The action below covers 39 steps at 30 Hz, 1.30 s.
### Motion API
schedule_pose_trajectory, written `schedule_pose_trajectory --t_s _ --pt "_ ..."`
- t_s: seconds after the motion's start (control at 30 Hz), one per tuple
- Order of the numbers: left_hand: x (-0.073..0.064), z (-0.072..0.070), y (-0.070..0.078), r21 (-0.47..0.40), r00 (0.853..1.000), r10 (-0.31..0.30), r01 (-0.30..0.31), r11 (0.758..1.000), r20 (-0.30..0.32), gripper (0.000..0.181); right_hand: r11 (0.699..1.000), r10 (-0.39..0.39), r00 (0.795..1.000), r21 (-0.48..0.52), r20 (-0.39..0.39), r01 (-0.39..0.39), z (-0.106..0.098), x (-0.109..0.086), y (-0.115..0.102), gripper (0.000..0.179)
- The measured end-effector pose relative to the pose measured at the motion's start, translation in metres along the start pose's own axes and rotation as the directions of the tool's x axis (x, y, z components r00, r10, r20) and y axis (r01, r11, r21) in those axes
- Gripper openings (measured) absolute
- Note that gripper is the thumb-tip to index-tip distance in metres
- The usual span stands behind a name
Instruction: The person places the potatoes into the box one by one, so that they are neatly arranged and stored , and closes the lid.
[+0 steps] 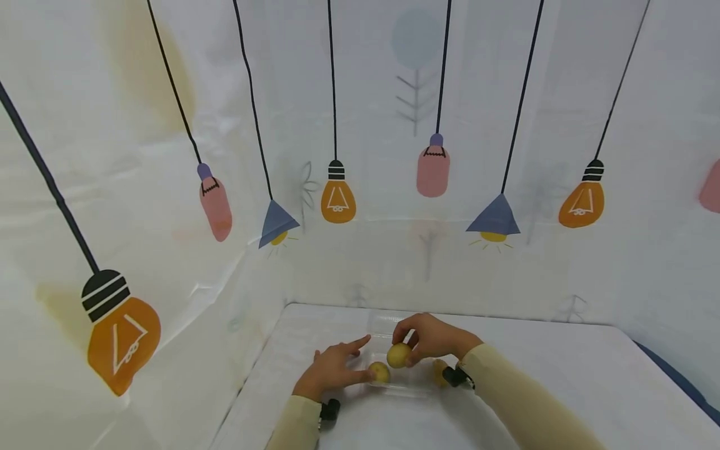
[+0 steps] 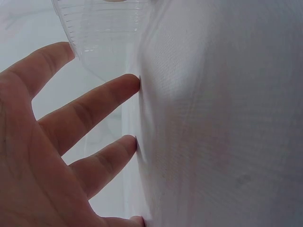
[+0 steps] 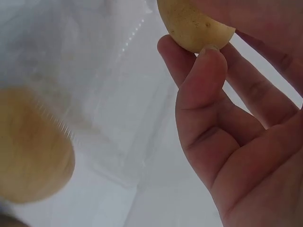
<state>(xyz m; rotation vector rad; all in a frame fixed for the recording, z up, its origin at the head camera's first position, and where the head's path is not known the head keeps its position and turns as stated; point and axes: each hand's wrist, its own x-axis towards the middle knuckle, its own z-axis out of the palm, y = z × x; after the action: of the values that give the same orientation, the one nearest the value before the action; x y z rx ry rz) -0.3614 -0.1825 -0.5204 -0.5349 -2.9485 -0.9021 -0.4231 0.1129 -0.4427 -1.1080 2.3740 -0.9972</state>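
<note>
My right hand (image 1: 435,339) pinches a yellow-skinned potato (image 1: 399,355) between thumb and fingertips, above a clear plastic box (image 1: 406,392). The right wrist view shows this potato (image 3: 191,26) close up, its top cut off by the frame. Beside the box's left side my left hand (image 1: 332,370) has its fingers spread, the thumb close to a second potato (image 1: 380,372). In the left wrist view, fingertips of this hand (image 2: 61,127) touch the white surface and the box's edge (image 2: 75,49). A third potato (image 1: 440,371) lies at the box's right end, partly hidden by the right wrist.
A white-covered table (image 1: 540,375) carries the box. Behind it hangs a white curtain (image 1: 382,262) printed with lamps, and another stretch runs along the left side. Each wrist wears a small black device, one at the left cuff (image 1: 330,410).
</note>
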Motion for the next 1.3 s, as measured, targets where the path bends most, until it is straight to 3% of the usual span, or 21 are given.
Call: schedule_pose_trajectory --t_s 0.4,0.73,0.9,1.3 --pt "0.000 0.007 0.007 -0.025 1.000 -0.002 0.002 1.000 -0.003 0.089 0.998 0.004 1.000 -0.061 0.019 -0.003 0.008 0.025 -0.003 0.043" --pt "0.002 0.001 0.008 -0.032 1.000 -0.001 0.001 0.999 0.006 0.085 0.996 -0.033 0.999 -0.081 0.028 0.035 0.014 0.039 -0.016 0.044" --pt "0.001 -0.002 0.007 -0.017 1.000 -0.019 0.019 1.000 0.005 0.087 0.988 -0.054 0.998 -0.145 0.030 0.058 0.015 0.045 -0.022 0.043" --pt "0.001 0.000 0.001 -0.016 1.000 -0.030 0.030 0.999 0.005 0.085 0.983 -0.055 0.998 -0.174 0.011 0.056 0.019 0.050 -0.010 0.044"
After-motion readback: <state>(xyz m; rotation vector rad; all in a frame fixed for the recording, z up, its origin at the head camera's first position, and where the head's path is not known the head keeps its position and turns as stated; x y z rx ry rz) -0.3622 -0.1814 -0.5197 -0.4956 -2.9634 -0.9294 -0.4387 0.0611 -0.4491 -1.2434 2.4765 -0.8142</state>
